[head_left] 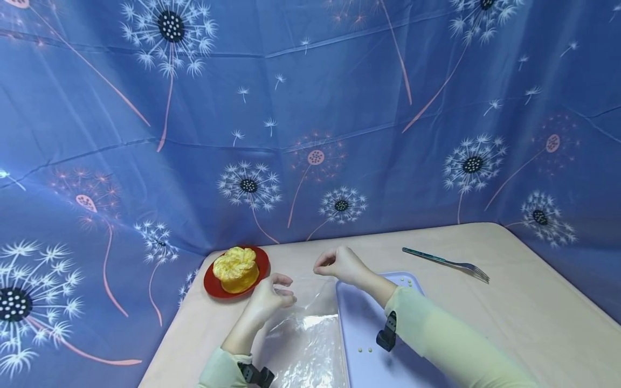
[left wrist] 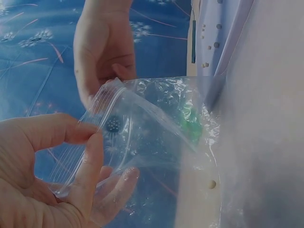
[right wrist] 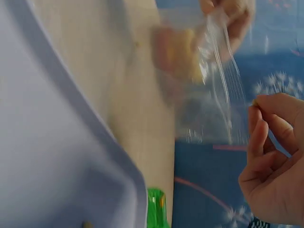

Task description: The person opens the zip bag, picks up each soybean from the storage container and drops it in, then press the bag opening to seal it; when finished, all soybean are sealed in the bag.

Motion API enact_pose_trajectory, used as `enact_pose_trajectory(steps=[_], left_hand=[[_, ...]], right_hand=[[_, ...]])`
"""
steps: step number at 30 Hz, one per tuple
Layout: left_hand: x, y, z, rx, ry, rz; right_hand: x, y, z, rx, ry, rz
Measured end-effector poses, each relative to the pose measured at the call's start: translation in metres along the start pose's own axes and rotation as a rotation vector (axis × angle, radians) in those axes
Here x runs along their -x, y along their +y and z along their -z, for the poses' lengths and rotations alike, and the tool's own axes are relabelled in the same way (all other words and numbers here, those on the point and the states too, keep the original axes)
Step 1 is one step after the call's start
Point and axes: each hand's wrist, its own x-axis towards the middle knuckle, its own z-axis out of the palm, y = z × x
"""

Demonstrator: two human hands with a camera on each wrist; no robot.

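Observation:
My left hand [head_left: 268,303] pinches the mouth of a clear zip bag [left wrist: 152,118] between thumb and fingers, and some fingers show through the film. The bag hangs down in front of the table. Beside its zip strip, my right hand [right wrist: 280,152] pinches a small yellowish bead [right wrist: 255,102] between thumb and fingertip. In the head view my right hand [head_left: 342,265] is over the far left corner of a lavender tray [head_left: 364,307]. Several small round beads [head_left: 365,350] lie in the tray. Another bead [left wrist: 212,184] shows near the bag; whether inside it, I cannot tell.
At the far left, a red plate [head_left: 262,263] bears a yellow cake-like thing [head_left: 236,269]. A fork [head_left: 446,263] with a green handle lies behind and right of the tray. A green shiny object [right wrist: 156,208] shows past the tray rim. A blue dandelion-print curtain [head_left: 310,108] hangs behind.

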Motion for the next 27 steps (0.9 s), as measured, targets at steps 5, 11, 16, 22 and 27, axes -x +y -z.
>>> enact_pose_trajectory(steps=[5, 11, 16, 22, 27], left_hand=[[-0.001, 0.001, -0.002, -0.004, -0.013, -0.006], [-0.001, -0.001, -0.004, -0.005, -0.025, -0.020], [-0.001, -0.002, -0.003, -0.016, -0.025, -0.018], [-0.001, -0.004, -0.004, -0.004, -0.011, -0.033], [0.000, -0.005, -0.003, -0.008, -0.001, -0.034]], right_hand=[[-0.001, -0.005, -0.015, 0.044, -0.086, 0.050], [-0.001, -0.002, -0.022, 0.101, -0.093, 0.066], [0.001, 0.001, -0.016, 0.053, -0.084, 0.060], [0.005, 0.018, 0.013, -0.099, 0.028, -0.049], [0.016, 0.047, 0.038, -0.081, 0.075, -0.179]])
